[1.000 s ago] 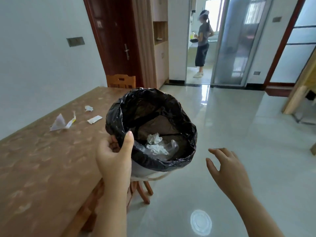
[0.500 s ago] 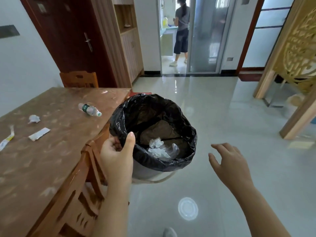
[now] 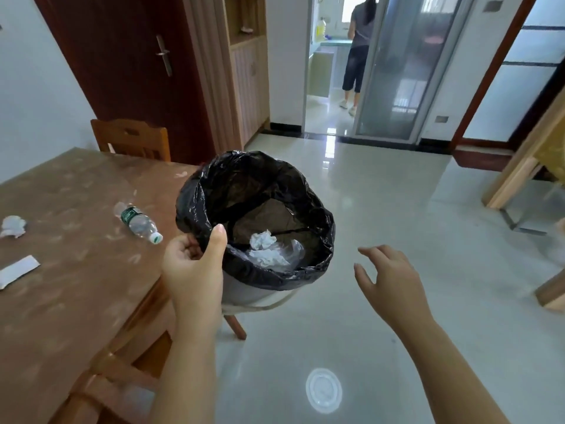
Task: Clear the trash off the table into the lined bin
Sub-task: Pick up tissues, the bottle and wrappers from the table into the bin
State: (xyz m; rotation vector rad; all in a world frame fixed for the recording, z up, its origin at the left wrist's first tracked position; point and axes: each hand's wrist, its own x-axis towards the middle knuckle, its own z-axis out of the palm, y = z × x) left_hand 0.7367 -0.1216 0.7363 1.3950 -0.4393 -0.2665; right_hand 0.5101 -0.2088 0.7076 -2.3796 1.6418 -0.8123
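My left hand (image 3: 194,264) grips the near-left rim of a white bin (image 3: 244,292) lined with a black bag (image 3: 321,228), held in the air beside the table's right edge. Crumpled tissue (image 3: 263,240) and clear plastic lie inside it. My right hand (image 3: 388,276) hovers to the bin's right, fingers spread, holding nothing. On the brown table (image 3: 61,301) lie an empty plastic bottle (image 3: 139,223), a crumpled tissue (image 3: 12,226) and a white paper strip (image 3: 18,270) at the left edge.
A wooden chair (image 3: 131,139) stands at the table's far end, and another chair (image 3: 122,362) is tucked under its near right side. Glossy tiled floor (image 3: 367,194) stretches to the right. A person (image 3: 357,50) stands in the far doorway.
The view has swung right along the table; the bottle has come into view and the far wrappers have left it. My left hand still holds the bin; the right hand stays spread.
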